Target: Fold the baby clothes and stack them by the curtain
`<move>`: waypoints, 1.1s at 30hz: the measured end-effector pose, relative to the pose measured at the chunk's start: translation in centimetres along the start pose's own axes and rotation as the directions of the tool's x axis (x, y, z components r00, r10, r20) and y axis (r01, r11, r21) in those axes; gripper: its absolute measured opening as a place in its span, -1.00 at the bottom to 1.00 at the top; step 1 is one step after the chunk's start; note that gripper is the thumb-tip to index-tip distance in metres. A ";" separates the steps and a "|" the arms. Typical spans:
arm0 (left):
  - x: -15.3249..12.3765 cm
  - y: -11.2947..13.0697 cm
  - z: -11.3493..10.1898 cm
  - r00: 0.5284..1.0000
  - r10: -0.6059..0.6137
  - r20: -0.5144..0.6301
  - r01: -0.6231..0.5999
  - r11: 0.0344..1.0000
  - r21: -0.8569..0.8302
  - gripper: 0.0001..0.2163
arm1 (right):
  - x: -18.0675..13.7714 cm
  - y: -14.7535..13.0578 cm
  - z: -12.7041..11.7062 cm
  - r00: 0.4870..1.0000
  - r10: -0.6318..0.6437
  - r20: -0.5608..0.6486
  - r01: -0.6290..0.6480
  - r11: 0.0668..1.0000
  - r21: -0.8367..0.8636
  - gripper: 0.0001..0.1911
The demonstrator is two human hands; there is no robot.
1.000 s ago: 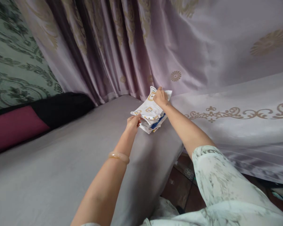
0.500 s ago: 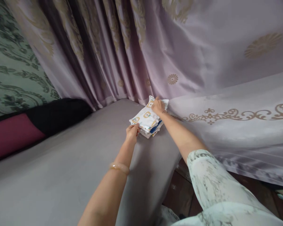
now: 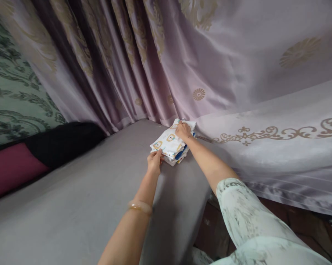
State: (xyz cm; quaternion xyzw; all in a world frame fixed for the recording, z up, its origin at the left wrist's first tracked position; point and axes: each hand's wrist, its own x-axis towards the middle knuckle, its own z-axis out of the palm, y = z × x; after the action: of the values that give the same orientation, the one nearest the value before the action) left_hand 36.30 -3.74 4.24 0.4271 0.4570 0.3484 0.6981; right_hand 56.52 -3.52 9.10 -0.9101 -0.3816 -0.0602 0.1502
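Observation:
A small stack of folded cloths [image 3: 171, 139] lies near the far corner of the grey bed surface. Its top piece is white with yellow-orange animal prints; white and blue layers show below it on the near side. My left hand [image 3: 154, 161] pinches the near left corner of the top cloth, thumb uppermost, with the other fingers partly hidden beneath. Over the far part of the same cloth lies my right hand [image 3: 183, 131], its fingers bent and closed on the fabric. Their tips are hard to see.
Behind the stack hangs a mauve curtain [image 3: 221, 66] with gold patterns, reaching down to the bed [image 3: 72, 206]. A black and maroon bolster-like item [image 3: 63, 143] lies along the left wall. Past the bed's right edge a dark tiled floor [image 3: 215, 224] shows.
The far edge of the top cloth, raised before, now lies flatter on the stack. My right hand has come down with it. The left hand stays at the near corner; the view has shifted slightly.

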 end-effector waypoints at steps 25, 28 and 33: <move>0.2 -0.4 -0.9 0.998 -0.013 0.068 0.014 1.000 -0.011 -0.88 | 1.5 0.2 -0.6 0.958 -0.170 0.229 0.191 0.979 -0.072 -0.43; 0.1 -0.5 -2.2 0.997 -0.025 0.068 0.023 0.999 0.022 -0.85 | 1.2 -0.1 -0.2 0.936 -0.198 0.289 0.210 0.978 -0.007 -0.40; 0.3 0.1 -6.4 1.000 0.005 -0.028 -0.003 0.995 0.100 -0.83 | 1.7 0.3 0.4 0.908 -0.166 0.384 0.173 0.985 0.015 -0.38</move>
State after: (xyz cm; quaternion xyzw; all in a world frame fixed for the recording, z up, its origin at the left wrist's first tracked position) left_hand 30.38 -1.64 2.86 0.4573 0.4828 0.3326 0.6687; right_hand 57.89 -2.45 9.07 -0.8690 -0.4806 0.1025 0.0580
